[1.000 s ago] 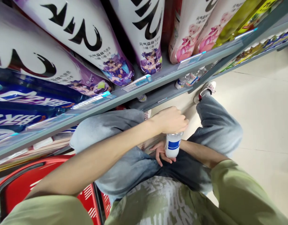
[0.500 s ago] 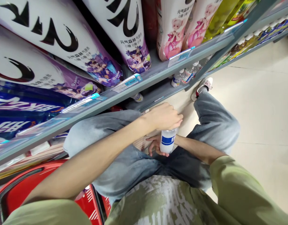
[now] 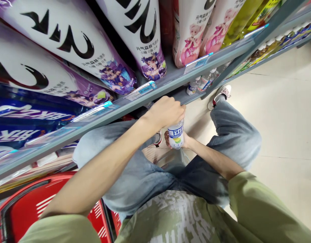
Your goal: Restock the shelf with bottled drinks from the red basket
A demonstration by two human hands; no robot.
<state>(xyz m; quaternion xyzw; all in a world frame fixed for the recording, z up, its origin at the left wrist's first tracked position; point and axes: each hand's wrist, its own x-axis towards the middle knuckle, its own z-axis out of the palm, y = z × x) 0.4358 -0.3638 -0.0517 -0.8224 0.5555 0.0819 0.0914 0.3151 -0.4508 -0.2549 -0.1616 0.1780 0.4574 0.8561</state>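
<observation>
I am crouched in front of a drinks shelf. A small clear bottle (image 3: 176, 135) with a white and blue label stands upright between my knees. My left hand (image 3: 166, 112) is closed over its top, fingers wrapped round the cap. My right hand (image 3: 185, 141) cups the bottle's lower part from behind; only part of it shows past the bottle. The bottle is just in front of the lowest shelf (image 3: 180, 98), where similar small bottles (image 3: 199, 84) stand further along.
Large white and purple bottles (image 3: 145, 40) and pink ones (image 3: 193, 33) fill the shelf above, dark blue ones (image 3: 23, 114) to the left. A red shopping basket (image 3: 26, 206) sits at my left. Pale floor tiles (image 3: 284, 111) spread to the right.
Both hands have lifted the bottle up and toward the lowest shelf. The bottle has turned, so another side of its label faces me. My right hand has shifted from under it to behind it.
</observation>
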